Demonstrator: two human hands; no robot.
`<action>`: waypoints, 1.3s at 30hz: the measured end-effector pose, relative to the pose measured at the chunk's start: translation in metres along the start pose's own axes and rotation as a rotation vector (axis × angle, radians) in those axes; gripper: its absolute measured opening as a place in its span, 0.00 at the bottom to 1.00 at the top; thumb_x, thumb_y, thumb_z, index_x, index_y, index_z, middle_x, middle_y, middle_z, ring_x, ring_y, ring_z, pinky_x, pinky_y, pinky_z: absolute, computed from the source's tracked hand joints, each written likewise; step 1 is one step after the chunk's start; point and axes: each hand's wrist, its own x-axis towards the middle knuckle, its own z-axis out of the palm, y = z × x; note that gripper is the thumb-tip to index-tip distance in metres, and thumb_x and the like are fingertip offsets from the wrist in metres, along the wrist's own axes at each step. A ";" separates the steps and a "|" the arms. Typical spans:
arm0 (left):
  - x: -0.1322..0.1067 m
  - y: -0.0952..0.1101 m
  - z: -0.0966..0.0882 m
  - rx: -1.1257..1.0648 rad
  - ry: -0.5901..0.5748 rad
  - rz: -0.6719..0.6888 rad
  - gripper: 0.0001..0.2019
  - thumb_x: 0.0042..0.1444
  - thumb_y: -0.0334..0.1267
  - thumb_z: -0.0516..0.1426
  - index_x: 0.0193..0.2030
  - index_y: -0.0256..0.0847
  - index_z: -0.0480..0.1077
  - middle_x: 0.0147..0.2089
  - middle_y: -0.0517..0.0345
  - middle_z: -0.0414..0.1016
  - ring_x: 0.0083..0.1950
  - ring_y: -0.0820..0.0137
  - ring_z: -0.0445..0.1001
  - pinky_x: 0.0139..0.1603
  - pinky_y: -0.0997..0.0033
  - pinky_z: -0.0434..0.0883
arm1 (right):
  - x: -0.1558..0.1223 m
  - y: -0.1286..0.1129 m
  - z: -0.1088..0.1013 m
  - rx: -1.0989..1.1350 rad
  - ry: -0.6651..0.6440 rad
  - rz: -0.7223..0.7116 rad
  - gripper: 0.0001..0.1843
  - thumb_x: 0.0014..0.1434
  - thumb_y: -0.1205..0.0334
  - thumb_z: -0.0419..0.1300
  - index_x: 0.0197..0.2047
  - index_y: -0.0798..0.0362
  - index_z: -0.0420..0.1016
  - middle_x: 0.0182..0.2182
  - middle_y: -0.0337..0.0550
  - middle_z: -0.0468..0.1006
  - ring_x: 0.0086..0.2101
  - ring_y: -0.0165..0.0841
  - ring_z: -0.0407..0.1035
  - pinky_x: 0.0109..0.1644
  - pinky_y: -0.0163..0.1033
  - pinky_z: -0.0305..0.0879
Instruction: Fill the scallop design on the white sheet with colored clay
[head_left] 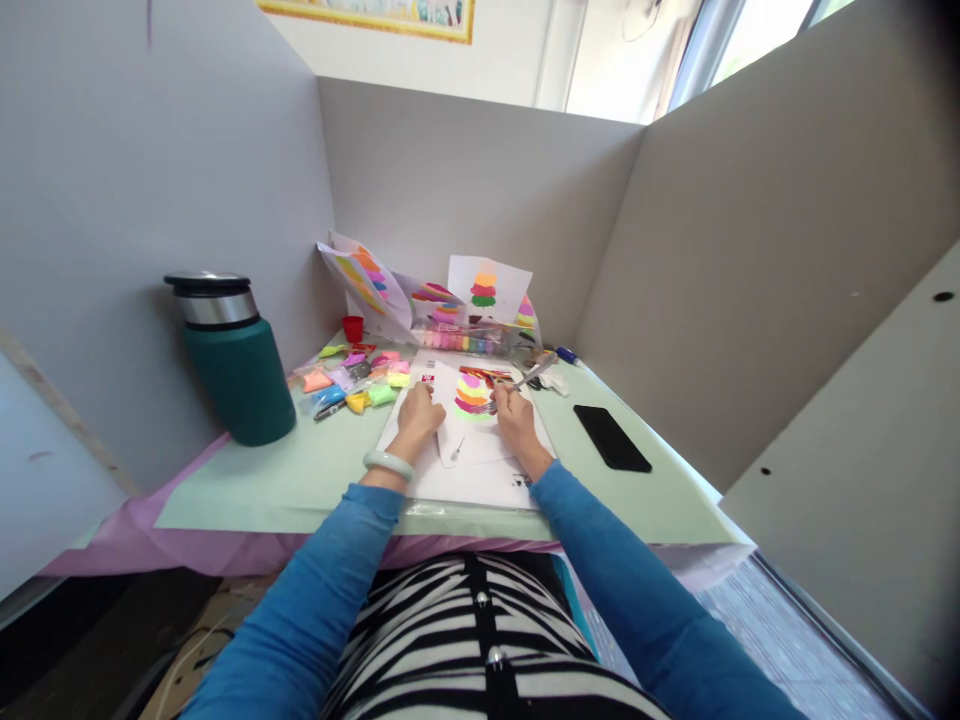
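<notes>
With the sheet (484,446) lying between the hands, the right hand (514,418) pinched the fork (537,369), tines at the coloured layers (472,397), apparently for texturing, and the next stroke called for steadying, though whether the curled left hand (420,408) gripped the sheet's edge could not be determined.

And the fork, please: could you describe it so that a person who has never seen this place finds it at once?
On the light green tabletop between grey panels, find the smaller white sheet with colourful layers. The right hand holds the fork there, tines over the layers, handle slanting up and rightward. Its pronged end sets it apart from the flat black phone farther right.
</notes>
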 end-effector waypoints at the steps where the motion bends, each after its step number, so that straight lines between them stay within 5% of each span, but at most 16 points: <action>1: -0.001 0.001 -0.001 -0.003 0.063 0.018 0.19 0.52 0.31 0.55 0.53 0.36 0.67 0.52 0.45 0.73 0.52 0.61 0.73 0.47 0.69 0.66 | 0.000 -0.001 0.000 0.025 -0.003 -0.019 0.21 0.65 0.48 0.43 0.35 0.50 0.72 0.28 0.42 0.77 0.33 0.36 0.72 0.39 0.37 0.63; 4: -0.004 0.007 -0.003 -0.053 0.151 0.116 0.15 0.58 0.35 0.51 0.50 0.37 0.70 0.53 0.47 0.74 0.52 0.65 0.72 0.50 0.71 0.65 | 0.000 -0.004 0.000 0.096 -0.023 -0.070 0.19 0.64 0.49 0.45 0.34 0.50 0.71 0.29 0.42 0.76 0.34 0.36 0.71 0.41 0.37 0.62; 10: -0.012 0.017 -0.007 -0.172 -0.191 0.333 0.18 0.61 0.44 0.48 0.30 0.38 0.74 0.32 0.54 0.78 0.36 0.67 0.73 0.38 0.72 0.64 | -0.002 -0.008 0.000 0.246 -0.095 -0.094 0.19 0.64 0.47 0.46 0.34 0.50 0.70 0.21 0.36 0.69 0.25 0.32 0.66 0.34 0.36 0.61; 14: -0.013 0.016 -0.007 -0.213 -0.268 0.427 0.17 0.59 0.42 0.49 0.25 0.38 0.71 0.26 0.57 0.74 0.31 0.70 0.70 0.34 0.73 0.62 | 0.000 -0.011 0.001 0.386 -0.094 -0.037 0.19 0.62 0.43 0.50 0.34 0.50 0.69 0.16 0.33 0.65 0.20 0.29 0.61 0.29 0.35 0.59; 18: -0.007 0.014 -0.007 -0.210 -0.161 0.300 0.17 0.60 0.40 0.47 0.23 0.39 0.69 0.27 0.57 0.74 0.32 0.70 0.71 0.35 0.73 0.62 | 0.008 -0.013 -0.004 0.636 0.058 0.158 0.22 0.57 0.38 0.53 0.34 0.51 0.68 0.19 0.35 0.68 0.17 0.26 0.58 0.21 0.33 0.54; 22: -0.001 0.010 -0.006 -0.199 -0.057 0.171 0.15 0.59 0.41 0.49 0.24 0.40 0.68 0.29 0.55 0.76 0.35 0.68 0.73 0.37 0.73 0.62 | 0.015 -0.011 -0.014 0.771 0.245 0.263 0.20 0.51 0.42 0.61 0.31 0.51 0.66 0.16 0.30 0.62 0.16 0.24 0.53 0.18 0.31 0.48; 32: 0.006 0.000 -0.014 -0.320 0.449 -0.066 0.13 0.57 0.43 0.52 0.23 0.42 0.63 0.26 0.57 0.73 0.33 0.68 0.71 0.36 0.72 0.62 | 0.000 -0.009 -0.014 0.402 -0.306 0.034 0.16 0.51 0.49 0.63 0.24 0.54 0.75 0.17 0.37 0.70 0.19 0.27 0.59 0.25 0.35 0.55; 35: 0.008 -0.001 -0.010 -0.434 0.433 -0.028 0.14 0.57 0.45 0.52 0.23 0.42 0.63 0.23 0.60 0.71 0.30 0.70 0.70 0.35 0.73 0.64 | -0.004 -0.009 -0.010 0.286 -0.368 -0.102 0.16 0.53 0.49 0.61 0.27 0.54 0.77 0.24 0.39 0.75 0.26 0.30 0.65 0.31 0.35 0.58; 39: 0.011 -0.002 -0.006 -0.555 0.304 -0.068 0.15 0.60 0.45 0.46 0.31 0.41 0.68 0.26 0.59 0.74 0.25 0.72 0.70 0.30 0.74 0.65 | -0.001 -0.006 -0.005 0.264 -0.281 -0.106 0.16 0.55 0.49 0.58 0.26 0.53 0.73 0.22 0.37 0.71 0.26 0.29 0.63 0.31 0.34 0.57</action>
